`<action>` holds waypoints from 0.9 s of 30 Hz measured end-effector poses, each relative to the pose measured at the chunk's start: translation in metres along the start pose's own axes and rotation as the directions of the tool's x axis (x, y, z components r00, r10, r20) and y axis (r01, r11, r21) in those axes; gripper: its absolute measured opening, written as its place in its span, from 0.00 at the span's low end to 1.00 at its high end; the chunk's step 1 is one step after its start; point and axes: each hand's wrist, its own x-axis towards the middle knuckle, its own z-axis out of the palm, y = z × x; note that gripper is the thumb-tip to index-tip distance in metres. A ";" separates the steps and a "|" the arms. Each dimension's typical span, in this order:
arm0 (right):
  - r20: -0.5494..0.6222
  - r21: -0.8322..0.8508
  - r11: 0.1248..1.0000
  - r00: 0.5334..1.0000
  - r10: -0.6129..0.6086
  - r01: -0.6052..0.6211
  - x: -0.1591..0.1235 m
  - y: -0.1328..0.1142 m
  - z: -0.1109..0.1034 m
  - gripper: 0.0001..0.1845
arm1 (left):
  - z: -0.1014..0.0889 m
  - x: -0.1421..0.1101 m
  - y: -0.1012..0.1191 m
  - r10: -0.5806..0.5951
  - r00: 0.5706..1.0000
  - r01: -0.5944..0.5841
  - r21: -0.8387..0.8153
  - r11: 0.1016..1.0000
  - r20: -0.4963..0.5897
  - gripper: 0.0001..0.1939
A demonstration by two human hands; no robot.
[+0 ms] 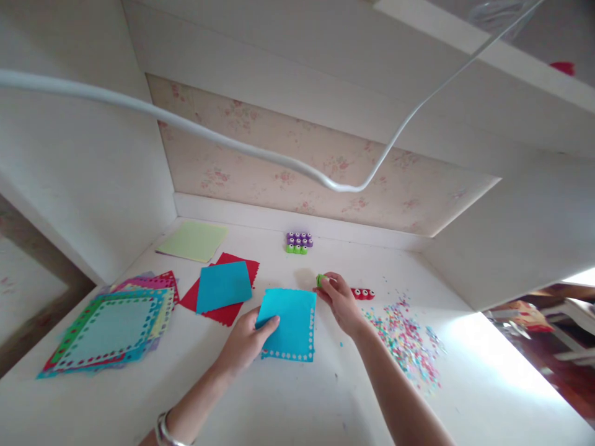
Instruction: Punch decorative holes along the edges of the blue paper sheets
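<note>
A sheet of blue paper (288, 322) is held by its left side in my left hand (251, 337), thumb on top. Small punched shapes line its right and bottom edges. My right hand (338, 300) grips a small green craft punch (321, 280) just beyond the sheet's upper right corner. The punch looks apart from the paper. Beside that hand stands a row of red punches (363, 294), partly hidden behind it. Farther back, purple punches (300, 239) and green punches (296, 249) stand in rows.
Punched colored sheets (111, 328) are piled at left. Another blue sheet (224, 287) lies on red paper (232, 313), with pale green paper (193, 240) behind. Confetti (404, 341) is scattered at right. A white cable (260, 152) hangs across the upper view.
</note>
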 end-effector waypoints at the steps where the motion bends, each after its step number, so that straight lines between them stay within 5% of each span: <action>1: 0.024 0.217 0.974 0.998 0.054 -0.058 -0.015 0.000 0.000 0.24 | 0.000 0.000 0.000 -0.009 1.000 0.009 0.018 1.000 0.002 0.25; 4: 0.145 0.596 0.766 0.971 0.189 -0.239 -0.049 -0.001 -0.001 0.20 | 0.001 0.000 0.002 -0.019 1.000 0.019 0.066 0.998 -0.010 0.25; 8: 0.220 0.680 0.666 0.952 0.212 -0.306 -0.063 0.001 -0.004 0.16 | 0.002 0.001 0.002 -0.018 0.999 0.020 0.055 0.998 -0.049 0.23; 17: 0.329 0.635 0.694 0.931 0.155 -0.340 -0.063 0.001 -0.001 0.20 | 0.005 0.001 0.006 -0.069 0.997 0.072 0.074 0.995 -0.043 0.26; 27: 0.286 0.567 0.770 0.947 0.147 -0.291 -0.065 -0.002 -0.003 0.21 | 0.004 0.001 -0.002 -0.077 0.994 0.090 0.202 0.975 -0.074 0.27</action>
